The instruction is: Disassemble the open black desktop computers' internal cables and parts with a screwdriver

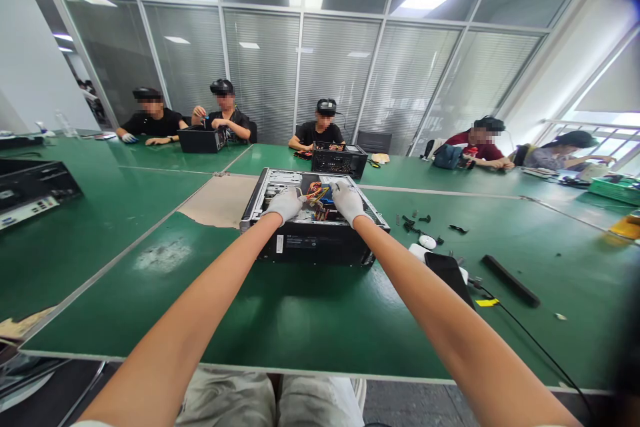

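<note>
An open black desktop computer case lies on its side on the green table in front of me. Both my arms reach into it. My left hand, in a white glove, is curled inside the case beside a bundle of coloured cables. Just right of those cables, my right hand, also gloved, has its fingers bent over them. What each hand grips is too small to make out.
Right of the case lie small black parts, a white round object, a dark phone, a black bar and a black cable. Another case sits at left. Several people work at the table's far side.
</note>
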A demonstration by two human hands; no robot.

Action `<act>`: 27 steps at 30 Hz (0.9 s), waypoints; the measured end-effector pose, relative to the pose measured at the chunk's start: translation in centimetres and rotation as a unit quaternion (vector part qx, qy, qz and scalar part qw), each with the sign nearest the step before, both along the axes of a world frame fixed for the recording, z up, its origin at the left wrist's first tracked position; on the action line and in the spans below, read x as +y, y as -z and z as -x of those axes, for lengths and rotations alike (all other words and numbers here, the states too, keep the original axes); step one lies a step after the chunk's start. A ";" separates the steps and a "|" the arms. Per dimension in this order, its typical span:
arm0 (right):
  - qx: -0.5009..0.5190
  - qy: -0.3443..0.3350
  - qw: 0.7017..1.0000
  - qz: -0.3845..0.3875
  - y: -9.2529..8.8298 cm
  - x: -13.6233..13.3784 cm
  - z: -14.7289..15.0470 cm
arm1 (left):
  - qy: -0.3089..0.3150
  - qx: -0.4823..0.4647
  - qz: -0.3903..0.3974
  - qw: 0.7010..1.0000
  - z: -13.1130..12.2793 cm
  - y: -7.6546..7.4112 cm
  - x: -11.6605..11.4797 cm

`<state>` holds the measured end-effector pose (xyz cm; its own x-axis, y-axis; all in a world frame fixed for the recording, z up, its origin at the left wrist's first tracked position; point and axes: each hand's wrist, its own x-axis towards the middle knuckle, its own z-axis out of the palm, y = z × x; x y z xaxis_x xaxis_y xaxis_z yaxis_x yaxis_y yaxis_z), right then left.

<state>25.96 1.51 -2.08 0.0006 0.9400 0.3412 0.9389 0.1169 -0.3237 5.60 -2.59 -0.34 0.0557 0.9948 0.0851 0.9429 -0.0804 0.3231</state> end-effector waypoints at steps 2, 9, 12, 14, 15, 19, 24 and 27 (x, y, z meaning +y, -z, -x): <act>0.002 0.014 1.000 -0.015 -0.2 -0.1 -0.2 | 0.001 0.000 -0.001 1.000 0.0 -0.1 0.0; 0.038 0.061 0.997 0.000 -0.1 0.0 -0.7 | -0.005 -0.010 -0.018 1.000 -0.1 -0.5 -0.2; -0.025 0.026 0.998 0.058 0.3 0.3 -0.7 | -0.007 -0.005 -0.013 1.000 -0.2 -0.6 -0.4; -0.055 0.010 0.993 0.106 0.5 0.6 -0.6 | -0.005 -0.001 -0.009 1.000 -0.2 -0.6 -0.5; -0.060 0.009 0.991 0.116 0.6 0.6 -0.6 | -0.004 0.000 -0.009 1.000 -0.2 -0.6 -0.5; -0.062 -0.028 0.996 0.055 0.8 0.4 -0.2 | 0.010 -0.013 -0.012 1.000 -0.2 -0.7 -0.7; -0.042 -0.067 0.996 0.034 0.7 0.0 0.3 | 0.027 -0.017 -0.018 0.999 -0.2 -0.7 -0.9; -0.028 -0.033 0.998 0.044 0.9 0.3 0.3 | 0.023 -0.014 -0.019 0.999 -0.2 -0.7 -0.9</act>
